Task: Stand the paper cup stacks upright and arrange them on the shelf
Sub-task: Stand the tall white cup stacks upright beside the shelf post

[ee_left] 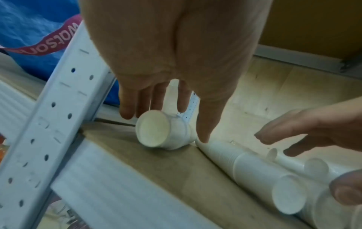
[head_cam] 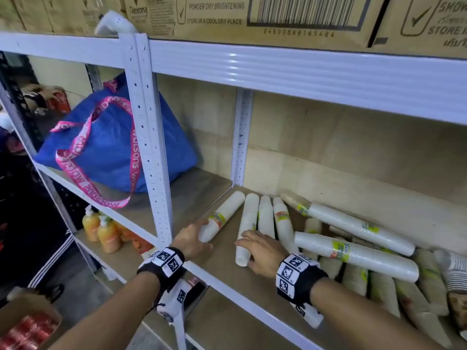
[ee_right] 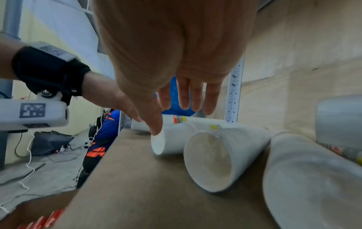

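Several wrapped stacks of white paper cups lie on their sides on the wooden shelf board (head_cam: 222, 263). My left hand (head_cam: 202, 229) reaches over the near end of the leftmost cup stack (head_cam: 223, 217). Its fingers are straight and spread around that end (ee_left: 154, 131), the thumb (ee_left: 203, 124) on the right side, without a firm grip. My right hand (head_cam: 243, 251) hovers over the second cup stack (head_cam: 247, 223), fingers extended. Its thumb tip (ee_right: 156, 131) touches that stack's near rim (ee_right: 158, 144). Two more stacks (head_cam: 265, 218) lie parallel beside it.
A jumbled pile of cup stacks (head_cam: 353, 251) fills the shelf's right side. A white perforated upright post (head_cam: 151, 147) stands just left of my left hand. A blue bag (head_cam: 108, 147) sits in the neighbouring bay. Cardboard boxes (head_cam: 278, 16) rest on the shelf above.
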The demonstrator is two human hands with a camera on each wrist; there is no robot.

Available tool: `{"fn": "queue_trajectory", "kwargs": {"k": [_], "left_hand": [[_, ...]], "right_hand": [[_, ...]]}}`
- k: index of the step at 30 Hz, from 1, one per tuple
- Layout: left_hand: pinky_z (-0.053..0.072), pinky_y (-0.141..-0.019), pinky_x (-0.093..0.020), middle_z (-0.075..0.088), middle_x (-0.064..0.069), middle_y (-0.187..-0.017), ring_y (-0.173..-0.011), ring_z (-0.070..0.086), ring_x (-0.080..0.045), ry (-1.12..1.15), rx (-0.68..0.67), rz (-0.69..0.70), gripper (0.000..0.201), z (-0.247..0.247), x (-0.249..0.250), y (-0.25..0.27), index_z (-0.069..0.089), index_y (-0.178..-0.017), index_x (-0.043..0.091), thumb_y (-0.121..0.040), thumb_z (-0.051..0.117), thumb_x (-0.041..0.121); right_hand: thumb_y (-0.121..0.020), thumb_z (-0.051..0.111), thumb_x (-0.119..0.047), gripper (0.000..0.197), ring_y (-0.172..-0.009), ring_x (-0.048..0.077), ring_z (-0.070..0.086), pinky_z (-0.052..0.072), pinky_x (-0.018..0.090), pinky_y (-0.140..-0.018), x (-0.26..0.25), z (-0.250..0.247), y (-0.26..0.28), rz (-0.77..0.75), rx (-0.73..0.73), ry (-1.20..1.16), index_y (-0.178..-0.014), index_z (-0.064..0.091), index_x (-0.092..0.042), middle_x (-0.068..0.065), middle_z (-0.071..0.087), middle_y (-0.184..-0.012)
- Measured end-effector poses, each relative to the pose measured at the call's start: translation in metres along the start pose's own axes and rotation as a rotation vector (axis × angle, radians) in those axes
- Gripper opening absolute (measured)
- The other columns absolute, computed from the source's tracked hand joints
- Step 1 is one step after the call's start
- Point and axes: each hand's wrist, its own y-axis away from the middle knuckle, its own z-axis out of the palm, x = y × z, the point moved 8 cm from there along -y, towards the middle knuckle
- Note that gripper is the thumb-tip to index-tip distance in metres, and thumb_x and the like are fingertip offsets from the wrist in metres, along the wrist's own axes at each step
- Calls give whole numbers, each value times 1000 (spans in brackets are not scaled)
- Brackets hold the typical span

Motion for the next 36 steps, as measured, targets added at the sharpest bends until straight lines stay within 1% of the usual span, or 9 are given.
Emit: {"fn": "queue_trajectory", "kwargs": {"k": [3,8,12,18,22,26,28,32,36], "left_hand": [[46,-99,-31,48,-6,-139,-120,54,-24,39,21,-23,75,4,-4,1,41,-143,31,-77,77,29],[44,-102,-31,48,-6,-139,-120,54,-24,73,78,-9,70,8,-6,0,43,-141,31,-78,72,17],[39,-104,-28,45,-6,-143,-127,49,-24,58,97,32,66,10,-7,1,42,-142,27,-83,63,7],[38,-105,-27,44,-6,-144,-129,47,-24,34,98,70,64,6,-1,1,43,-143,26,-85,57,2],[40,-103,-29,49,-8,-140,-126,50,-26,47,144,136,61,-10,13,0,49,-141,22,-84,57,2],[39,-99,-27,55,-8,-131,-119,54,-27,12,247,195,51,-36,34,-7,56,-133,18,-84,62,6],[42,-96,-29,54,-7,-124,-113,56,-27,17,300,216,45,-49,46,-10,59,-129,18,-85,62,8],[47,-91,-32,55,-4,-117,-105,58,-24,75,366,280,37,-75,73,-16,60,-122,20,-87,62,9],[47,-89,-30,57,-1,-113,-103,58,-21,147,406,347,35,-96,100,-24,57,-120,23,-87,64,13]], "right_hand": [[-86,62,-15,63,-142,18,25,33,37,-111,1,9,-6,-6,-40,55,-145,40,-22,0,27,-153],[-84,62,-12,65,-143,23,20,34,41,-109,0,23,-14,-37,-92,156,-144,40,-21,4,25,-154],[-83,62,-10,62,-140,25,21,35,42,-106,-2,29,-20,-44,-93,216,-141,43,-20,5,26,-153],[-82,62,-11,55,-136,26,27,37,40,-103,-3,27,-26,-48,-57,204,-135,48,-21,5,31,-148],[-82,58,-15,48,-129,24,37,38,36,-99,-7,1,-28,-82,89,140,-130,50,-20,3,41,-139],[-83,59,-17,46,-125,22,43,39,36,-103,-6,-35,-36,-101,222,28,-129,52,-15,2,49,-134],[-86,58,-18,44,-123,22,46,40,35,-102,-2,-56,-39,-71,286,-41,-130,53,-16,2,52,-133],[-91,57,-23,38,-115,22,54,46,33,-91,11,-99,-44,12,417,-108,-128,52,-17,3,56,-127],[-95,55,-30,39,-108,27,58,49,37,-88,29,-134,-50,137,465,-163,-129,48,-13,8,55,-124]]}}
